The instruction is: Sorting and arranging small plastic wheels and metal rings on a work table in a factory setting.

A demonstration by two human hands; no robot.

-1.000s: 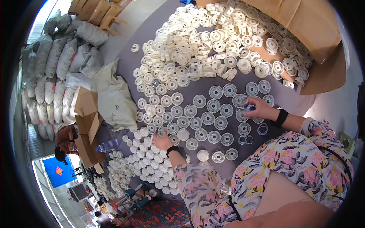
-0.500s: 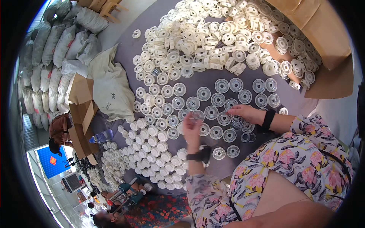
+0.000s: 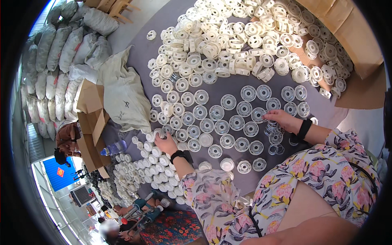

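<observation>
My left hand [image 3: 165, 143] reaches over the left side of the table, its fingers curled around a white round cap [image 3: 158, 132] at the edge of a cluster of similar caps [image 3: 156, 151]. My right hand [image 3: 279, 119] is pinched at the rim of a pale wheel-shaped piece [image 3: 258, 115]. A bunch of thin clear rings [image 3: 272, 130] sits just under its fingers, seemingly held there; the palm side is hidden. Between my hands, wheel-shaped pieces [image 3: 221, 127] lie flat in loose rows, several with a clear ring on top. Two loose rings [image 3: 276, 150] lie nearer to me.
A big heap of cream wheel pieces [image 3: 228, 45] covers the far table, spilling from a cardboard box [image 3: 347, 36] at right. At left are a cloth sack [image 3: 124, 98], an open carton [image 3: 90, 122], a water bottle [image 3: 114, 148] and stacked sacks [image 3: 53, 69]. Another person [image 3: 163, 224] sits at lower left.
My left hand has moved left from the middle wheel pieces to the white caps. My right hand has shifted slightly, the bunch of rings along with it. The whole view has drifted a little.
</observation>
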